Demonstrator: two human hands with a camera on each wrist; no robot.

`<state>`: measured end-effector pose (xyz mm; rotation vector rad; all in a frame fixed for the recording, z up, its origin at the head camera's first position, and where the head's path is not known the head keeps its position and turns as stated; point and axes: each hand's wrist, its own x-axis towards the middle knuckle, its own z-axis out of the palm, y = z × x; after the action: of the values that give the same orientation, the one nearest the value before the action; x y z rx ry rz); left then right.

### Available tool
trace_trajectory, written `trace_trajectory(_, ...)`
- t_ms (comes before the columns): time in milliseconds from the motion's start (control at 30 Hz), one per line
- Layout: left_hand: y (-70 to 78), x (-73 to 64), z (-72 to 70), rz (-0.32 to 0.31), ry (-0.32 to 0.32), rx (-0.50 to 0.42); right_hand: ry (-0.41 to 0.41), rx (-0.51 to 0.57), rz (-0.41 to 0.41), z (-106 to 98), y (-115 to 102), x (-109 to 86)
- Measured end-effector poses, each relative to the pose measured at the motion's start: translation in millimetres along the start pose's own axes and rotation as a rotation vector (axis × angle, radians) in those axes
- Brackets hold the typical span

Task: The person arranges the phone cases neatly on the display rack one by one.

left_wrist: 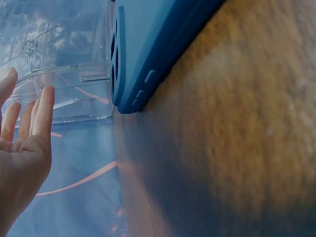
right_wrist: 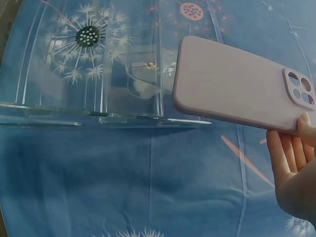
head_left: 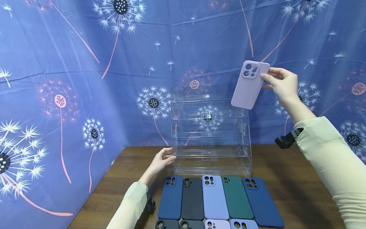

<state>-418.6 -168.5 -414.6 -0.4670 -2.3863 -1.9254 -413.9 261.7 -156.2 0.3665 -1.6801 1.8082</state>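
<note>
Hands are well apart. The right hand (head_left: 281, 84), at two o'clock from the middle of the clear rack (head_left: 211, 153), pinches a lilac phone case (head_left: 249, 86) by one long edge near the camera cut-out. The left hand (head_left: 160, 160), at eight o'clock, touches the rack's side with fairly straight fingers. The case hangs tilted before the rack's upper corner at half past one; whether they touch cannot be told. Risk: with one edge pinched, the case could twist or slip. Risk: its lower end could catch a shelf lip, the see-through plastic being hard to judge. Risk: a knock up high could rock or slide the rack across the table (head_left: 288, 178) into the row of cases (head_left: 192, 198) close by at six o'clock.
</note>
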Motion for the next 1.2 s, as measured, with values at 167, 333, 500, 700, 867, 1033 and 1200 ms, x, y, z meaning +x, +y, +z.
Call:
trace_trajectory(167,-1.3,0.5,-0.9,-0.008,-0.014,-0.014,0.016,0.073,0.011,6.4,6.9,9.5)
trace_trajectory(333,-1.0,-0.6,-0.9,-0.007,-0.038,-0.011,0.039,0.153,0.022,13.9,11.3,16.9)
trace_trajectory(500,-0.8,1.0,-1.8,-0.011,-0.060,-0.024,0.069,0.213,0.036,24.0,15.9,23.9)
trace_trajectory(700,-1.9,3.6,-3.9,-0.005,-0.055,-0.018,0.093,0.238,0.073,42.2,17.6,34.1)
trace_trajectory(867,-2.1,4.7,-5.1,0.004,-0.052,-0.013,0.104,0.251,0.085,59.2,18.3,41.1)
trace_trajectory(1033,-1.4,4.1,-3.4,-0.003,-0.044,-0.016,0.123,0.254,0.085,71.0,21.1,47.6)
trace_trajectory(1200,-2.1,3.4,-3.0,0.004,-0.042,-0.014,0.145,0.209,0.080,76.3,27.3,52.6)
